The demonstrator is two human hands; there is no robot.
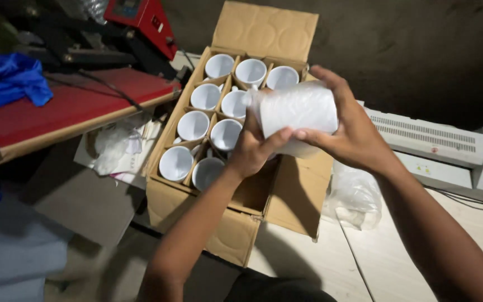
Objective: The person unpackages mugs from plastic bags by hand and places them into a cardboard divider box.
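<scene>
At the far left a blue cloth [6, 78] lies bunched on the red platen [79, 103] of a heat press, whose red housing [143, 19] rises behind it. Below the platen's edge, crumpled clear plastic [115, 148] rests on some flat white sheets.

Next comes an open cardboard box [197, 215], its flaps folded out and its inside split by cardboard dividers. White mugs [194, 126] stand upright in the compartments, mouths up, in rows running away from the camera; the compartments on the box's right side are hidden behind the hands.

Above the box's right half the person holds a white mug in a thin plastic wrap [297, 112], tipped on its side. The left hand [252, 148] comes up from below, its fingers [278, 137] curled against the mug's lower edge with the thumb pressed to the wrap. The right hand [353, 137] reaches in from the right, fingers spread over the top and far side of the mug and the thumb meeting it underneath, so both hands are clenched on the wrapped mug, held clear of the box.

Right of the box, a crumpled clear plastic bag [356, 196] lies on the pale worktop [398, 263]. Behind it, a white laminating machine [431, 148] sits against the dark wall.
</scene>
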